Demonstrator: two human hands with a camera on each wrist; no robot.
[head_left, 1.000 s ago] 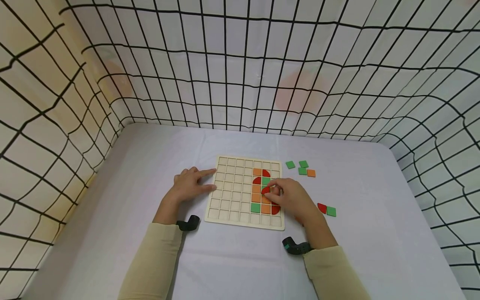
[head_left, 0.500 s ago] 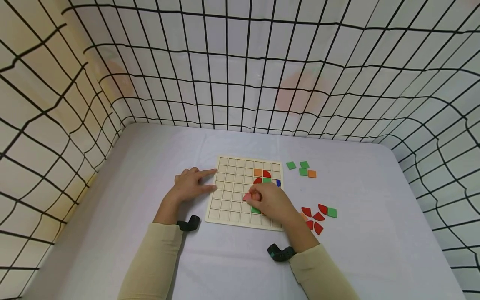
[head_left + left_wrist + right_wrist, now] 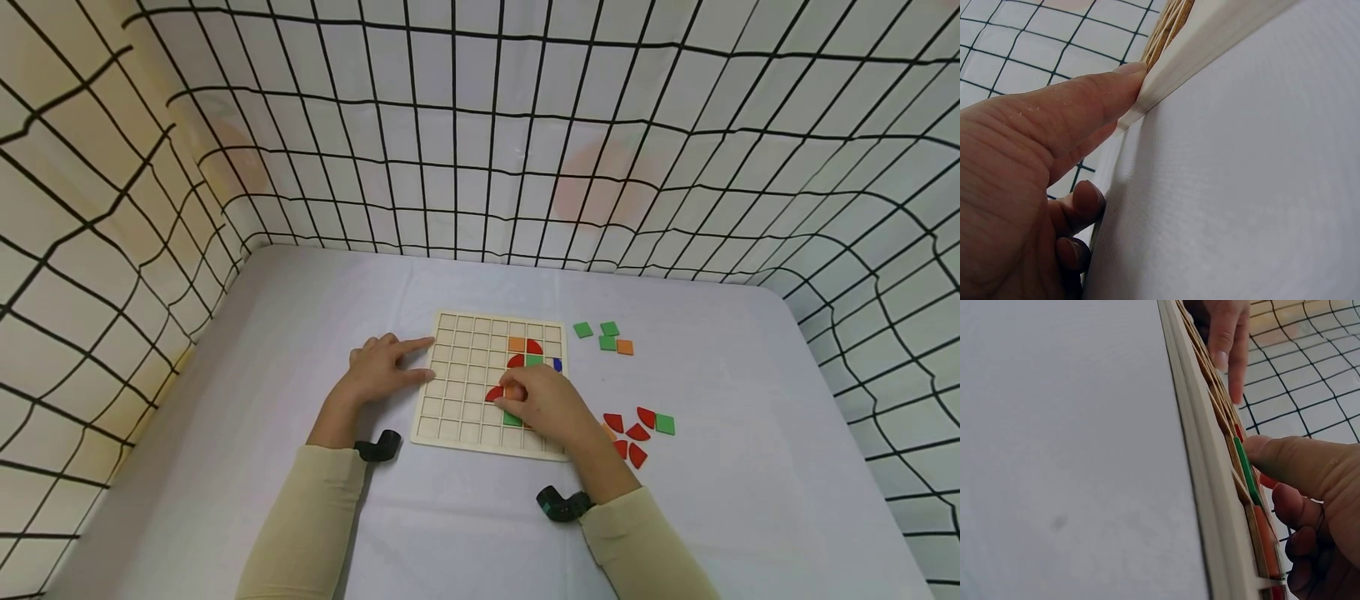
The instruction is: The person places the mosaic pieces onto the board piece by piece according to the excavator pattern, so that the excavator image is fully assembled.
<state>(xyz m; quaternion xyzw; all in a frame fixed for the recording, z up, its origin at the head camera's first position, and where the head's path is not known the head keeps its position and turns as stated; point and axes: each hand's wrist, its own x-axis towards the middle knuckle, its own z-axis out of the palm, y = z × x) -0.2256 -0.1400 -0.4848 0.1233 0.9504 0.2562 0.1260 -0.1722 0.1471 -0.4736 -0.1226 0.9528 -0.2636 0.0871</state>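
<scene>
A pale wooden grid board point(image 3: 457, 375) lies on the table, with red, orange and green tiles in its right-hand cells. My left hand point(image 3: 378, 367) rests at its left edge, thumb and index finger extended against the rim. The left wrist view shows the thumb point(image 3: 1097, 103) on the frame. Over the board, my right hand point(image 3: 543, 404) pinches a red quarter-circle tile point(image 3: 494, 394) that lies at a cell left of the orange tiles. In the right wrist view, the thumb point(image 3: 1291, 459) is beside a green tile point(image 3: 1247, 469). The right hand hides several tiles beneath it.
Loose red quarter-circle tiles point(image 3: 637, 432) and a green square point(image 3: 664, 424) lie right of the board. Farther back are green squares point(image 3: 582, 330) and an orange one point(image 3: 625, 347). Black wire mesh point(image 3: 487, 175) encloses the table point(image 3: 300, 317).
My right hand has moved left and toward me across the board with the red quarter-circle tile, which has gone from tilted to flat. The left hand has stayed at the board's edge.
</scene>
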